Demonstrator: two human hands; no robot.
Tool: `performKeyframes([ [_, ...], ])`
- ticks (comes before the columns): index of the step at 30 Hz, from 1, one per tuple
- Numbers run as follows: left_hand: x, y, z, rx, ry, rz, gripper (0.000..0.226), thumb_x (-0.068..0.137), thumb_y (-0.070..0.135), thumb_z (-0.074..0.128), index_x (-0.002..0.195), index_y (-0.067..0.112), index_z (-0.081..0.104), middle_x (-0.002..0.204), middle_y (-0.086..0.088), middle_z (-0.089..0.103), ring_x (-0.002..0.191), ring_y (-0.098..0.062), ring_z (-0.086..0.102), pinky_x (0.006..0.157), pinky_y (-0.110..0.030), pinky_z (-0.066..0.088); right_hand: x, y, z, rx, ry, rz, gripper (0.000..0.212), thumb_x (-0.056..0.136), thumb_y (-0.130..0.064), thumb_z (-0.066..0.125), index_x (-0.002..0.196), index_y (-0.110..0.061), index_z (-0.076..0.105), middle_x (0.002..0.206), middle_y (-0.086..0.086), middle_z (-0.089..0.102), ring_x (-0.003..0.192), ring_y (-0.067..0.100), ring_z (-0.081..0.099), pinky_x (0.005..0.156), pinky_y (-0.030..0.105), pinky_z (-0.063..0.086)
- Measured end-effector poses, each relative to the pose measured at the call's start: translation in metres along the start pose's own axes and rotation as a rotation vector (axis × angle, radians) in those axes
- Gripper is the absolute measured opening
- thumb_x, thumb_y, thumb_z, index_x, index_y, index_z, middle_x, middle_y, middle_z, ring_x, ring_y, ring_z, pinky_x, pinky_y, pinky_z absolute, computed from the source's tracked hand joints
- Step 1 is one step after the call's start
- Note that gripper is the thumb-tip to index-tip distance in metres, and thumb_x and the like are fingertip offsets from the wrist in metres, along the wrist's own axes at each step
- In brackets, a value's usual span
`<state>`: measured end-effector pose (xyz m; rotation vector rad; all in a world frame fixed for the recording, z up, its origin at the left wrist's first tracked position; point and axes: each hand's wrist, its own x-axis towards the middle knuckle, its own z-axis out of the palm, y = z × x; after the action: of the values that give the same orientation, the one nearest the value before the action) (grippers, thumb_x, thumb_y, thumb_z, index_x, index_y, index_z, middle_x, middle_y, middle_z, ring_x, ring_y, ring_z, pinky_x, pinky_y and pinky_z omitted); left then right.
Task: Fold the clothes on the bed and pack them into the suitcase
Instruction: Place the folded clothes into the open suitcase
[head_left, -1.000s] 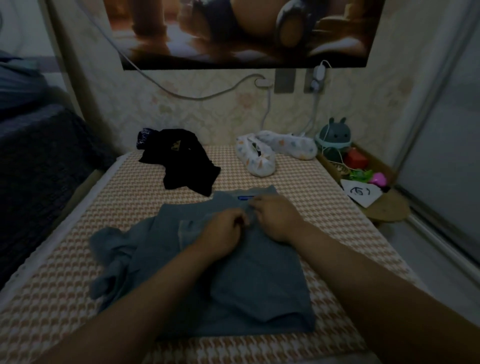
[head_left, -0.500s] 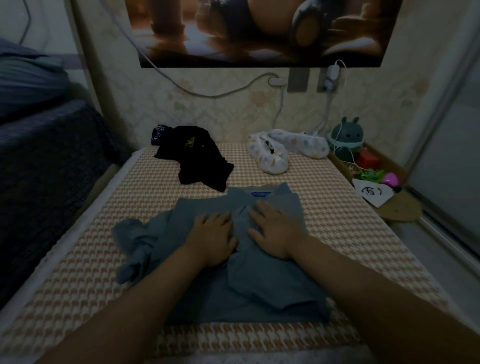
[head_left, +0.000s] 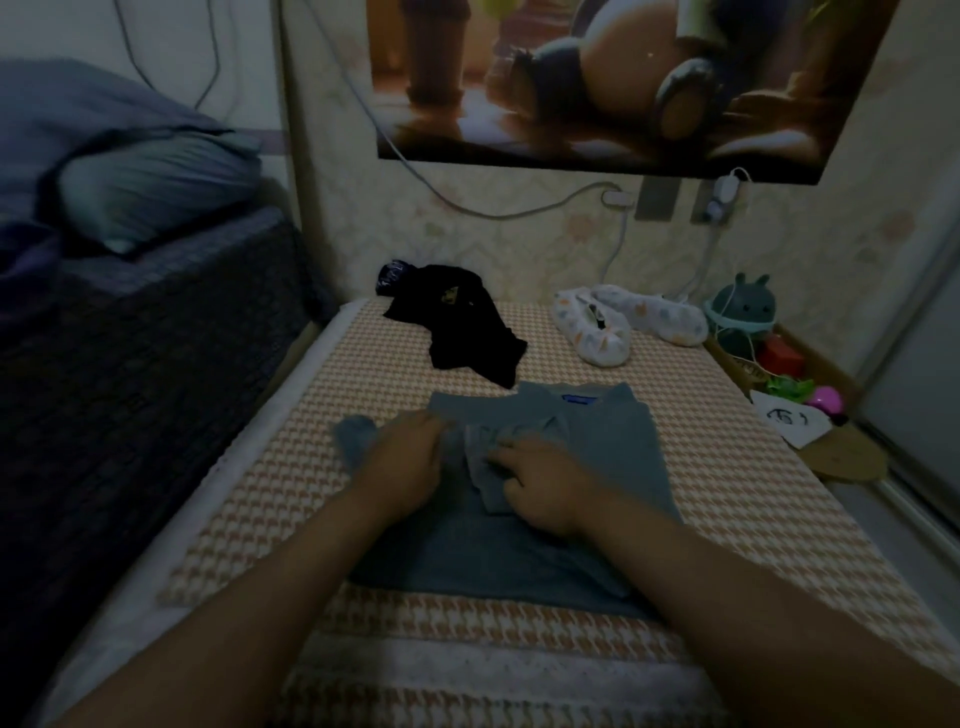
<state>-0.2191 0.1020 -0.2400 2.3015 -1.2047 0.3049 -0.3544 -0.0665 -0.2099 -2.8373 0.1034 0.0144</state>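
Note:
A grey-blue collared shirt (head_left: 613, 457) lies flat in the middle of the bed (head_left: 291, 499), collar toward the wall. My left hand (head_left: 405, 462) lies on the shirt's left side, beside a bunched sleeve. My right hand (head_left: 545, 483) pinches a folded flap of the shirt near its chest. A crumpled black garment (head_left: 462, 322) lies further back on the bed. A white patterned garment (head_left: 613, 327) lies at the back right. No suitcase is in view.
The bed has a houndstooth cover. A dark second bed with a pillow (head_left: 150, 187) stands on the left. At the right sit a green rabbit-shaped lamp (head_left: 743, 312), small toys and a white paper (head_left: 789, 421) on a low wooden shelf. Cables hang on the wall.
Both hands went from lying flat on the shirt's chest to working its left part. The left sleeve has been drawn inward, and the right hand now pinches a flap of fabric.

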Motion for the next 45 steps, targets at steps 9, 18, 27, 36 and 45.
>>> performKeyframes([
  [9, -0.023, -0.101, -0.033, 0.114, -0.292, -0.486, 0.083, 0.074, 0.073, 0.006, 0.104, 0.019, 0.061, 0.115, -0.005, 0.062, 0.106, -0.030, 0.055, 0.096, -0.043, 0.043, 0.095, -0.075, 0.015, 0.146, 0.030, -0.128, 0.035, 0.099, -0.025, 0.044, 0.127, -0.013, 0.061, 0.129, 0.008, 0.062, 0.112, 0.026, 0.058, 0.098, 0.035, 0.046],
  [18, 0.001, -0.108, -0.042, -0.235, -0.221, -0.540, 0.035, 0.075, 0.054, 0.065, 0.058, 0.025, 0.053, 0.071, -0.001, 0.058, 0.083, -0.028, 0.059, 0.058, -0.030, 0.039, 0.145, -0.065, 0.038, 0.073, -0.074, -0.115, 0.036, 0.102, -0.022, 0.042, 0.135, -0.011, 0.052, 0.138, 0.009, 0.052, 0.122, 0.028, 0.051, 0.106, 0.034, 0.038],
  [27, 0.018, -0.110, -0.057, -0.398, 0.185, -0.572, 0.027, 0.092, 0.027, 0.062, 0.082, 0.015, 0.040, 0.074, 0.001, 0.049, 0.067, -0.011, 0.046, 0.059, -0.028, 0.037, 0.179, -0.050, 0.047, 0.215, 0.095, -0.055, 0.040, 0.098, -0.015, 0.050, 0.137, -0.011, 0.049, 0.124, 0.012, 0.061, 0.112, 0.028, 0.057, 0.082, 0.023, 0.038],
  [36, -0.014, -0.111, -0.056, 0.001, 0.020, -0.176, 0.025, 0.085, 0.043, 0.056, 0.080, 0.019, 0.050, 0.083, 0.003, 0.053, 0.075, -0.016, 0.051, 0.063, -0.036, 0.044, 0.147, -0.061, 0.067, -0.057, 0.282, -0.332, 0.020, 0.088, -0.027, 0.055, 0.102, -0.015, 0.063, 0.101, 0.008, 0.054, 0.090, 0.026, 0.055, 0.069, 0.031, 0.041],
  [45, -0.050, -0.087, -0.070, -0.066, -0.333, -0.044, 0.012, 0.082, 0.028, 0.071, 0.087, 0.017, 0.068, 0.090, 0.005, 0.067, 0.078, -0.013, 0.060, 0.070, -0.034, 0.054, 0.133, -0.072, 0.076, -0.028, 0.162, -0.201, 0.039, 0.101, -0.037, 0.036, 0.135, -0.021, 0.048, 0.129, 0.007, 0.054, 0.114, 0.026, 0.051, 0.093, 0.043, 0.046],
])
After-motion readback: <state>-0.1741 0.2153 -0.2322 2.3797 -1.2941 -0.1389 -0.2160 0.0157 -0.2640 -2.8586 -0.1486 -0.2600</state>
